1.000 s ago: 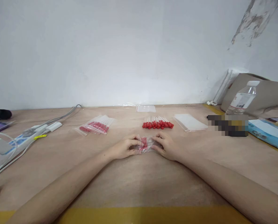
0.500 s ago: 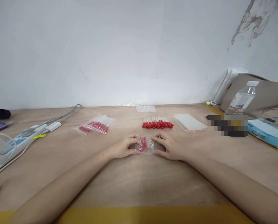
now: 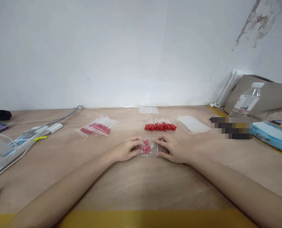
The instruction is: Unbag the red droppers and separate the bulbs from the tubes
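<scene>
A small clear plastic bag [image 3: 152,151] lies near the middle of the table with several red-tipped sticks [image 3: 145,148] in it, their red ends to the left. Gripping the bag's left end is my left hand [image 3: 128,148], its fingers curled round the plastic beside the red tips. My right hand [image 3: 170,149] holds the right end, with thumb and forefinger spaced apart on the film. Beyond the hands, a loose row of red-tipped sticks [image 3: 160,126] rests with the red ends toward me. Filled clear bags [image 3: 99,126] overlap in a pile to the left.
A stack of flat clear bags [image 3: 192,124] lies right of the loose sticks. Another flat packet [image 3: 148,110] sits by the wall. At left are a power strip [image 3: 20,141] and cables; at right, a water bottle [image 3: 246,101] and a blue packet [image 3: 273,136].
The red tips inside the bag have shifted and spread slightly. My right hand has moved a touch to the right along the bag; my left hand stays nearly in place.
</scene>
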A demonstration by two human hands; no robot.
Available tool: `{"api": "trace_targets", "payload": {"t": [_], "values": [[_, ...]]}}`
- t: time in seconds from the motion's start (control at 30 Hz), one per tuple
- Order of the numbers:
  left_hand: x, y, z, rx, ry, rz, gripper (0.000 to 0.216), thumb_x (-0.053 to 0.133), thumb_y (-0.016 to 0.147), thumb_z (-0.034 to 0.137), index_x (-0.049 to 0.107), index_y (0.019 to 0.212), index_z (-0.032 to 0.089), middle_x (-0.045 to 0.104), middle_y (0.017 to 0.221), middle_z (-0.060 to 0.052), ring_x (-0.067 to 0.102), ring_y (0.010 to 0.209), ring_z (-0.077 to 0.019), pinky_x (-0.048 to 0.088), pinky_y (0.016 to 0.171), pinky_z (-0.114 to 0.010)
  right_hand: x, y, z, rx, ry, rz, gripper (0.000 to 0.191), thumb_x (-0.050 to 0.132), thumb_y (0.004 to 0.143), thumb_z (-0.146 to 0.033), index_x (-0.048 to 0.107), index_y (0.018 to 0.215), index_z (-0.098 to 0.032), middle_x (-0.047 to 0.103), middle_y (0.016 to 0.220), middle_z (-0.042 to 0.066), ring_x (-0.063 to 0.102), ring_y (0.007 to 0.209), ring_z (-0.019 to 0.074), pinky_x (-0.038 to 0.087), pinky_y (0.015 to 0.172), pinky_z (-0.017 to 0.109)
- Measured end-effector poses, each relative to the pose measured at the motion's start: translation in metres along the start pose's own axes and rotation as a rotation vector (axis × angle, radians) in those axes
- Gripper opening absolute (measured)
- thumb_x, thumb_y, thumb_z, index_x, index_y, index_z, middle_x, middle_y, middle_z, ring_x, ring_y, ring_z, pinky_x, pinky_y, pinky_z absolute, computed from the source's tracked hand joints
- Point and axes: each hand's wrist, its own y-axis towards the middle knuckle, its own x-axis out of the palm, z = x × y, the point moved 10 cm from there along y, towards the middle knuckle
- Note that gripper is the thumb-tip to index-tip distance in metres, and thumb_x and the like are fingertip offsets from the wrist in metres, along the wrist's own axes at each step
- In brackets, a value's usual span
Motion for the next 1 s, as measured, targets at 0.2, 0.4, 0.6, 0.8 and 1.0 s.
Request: {"api": "trace_targets", "payload": {"t": [0.2,0.4,0.6,0.8,1.0], "values": [[0.002,0.001,0.002,0.030,0.036,-0.050,0.019,0.052,0.082,0.029,0.058,0.094,0.016,0.053,0.096,-0.006,0.051,0.087,-0.0147,0.042,0.078,-0.025,0.000,0.000,0.001,0.004,0.013,0.017,0.053,0.048,0.081,-0.045,0.042,0.128,-0.020,0.046,0.112,0.011,0.047,0.102,0.0218,0.042,0.089,0.041],[0.007,-0.001,0.008,0.027,0.136,-0.016,0.016,0.039,0.087,0.021,0.050,0.097,0.015,0.054,0.090,-0.007,0.051,0.084,-0.0150,0.043,0.077,-0.027,0.001,0.000,0.002,0.000,0.004,0.017,0.053,0.047,0.081,-0.047,0.044,0.126,-0.019,0.047,0.112,0.012,0.048,0.101,0.0219,0.042,0.089,0.041],[0.007,-0.002,0.010,0.059,0.179,0.022,0.026,0.036,0.087,0.019,0.050,0.109,0.016,0.055,0.104,-0.010,0.052,0.092,-0.0161,0.043,0.083,-0.029,0.001,0.000,0.001,-0.016,-0.001,0.030,0.052,0.046,0.082,-0.047,0.044,0.127,-0.020,0.047,0.111,0.012,0.048,0.101,0.0220,0.043,0.088,0.041],[0.008,-0.001,0.011,0.085,0.141,-0.006,0.031,0.048,0.084,0.031,0.053,0.113,0.019,0.057,0.103,-0.008,0.055,0.090,-0.0166,0.045,0.081,-0.028,0.003,0.000,0.002,-0.011,-0.033,0.004,0.052,0.044,0.083,-0.046,0.042,0.128,-0.020,0.046,0.111,0.013,0.047,0.101,0.0229,0.043,0.088,0.042],[0.010,0.001,0.012,0.039,0.261,0.062,0.024,0.039,0.086,0.018,0.052,0.105,0.016,0.055,0.101,-0.010,0.053,0.092,-0.0177,0.044,0.083,-0.031,0.000,0.002,-0.006,-0.020,-0.098,-0.042,0.050,0.041,0.085,-0.044,0.042,0.127,-0.017,0.047,0.113,0.014,0.046,0.103,0.0234,0.042,0.089,0.042]]}}
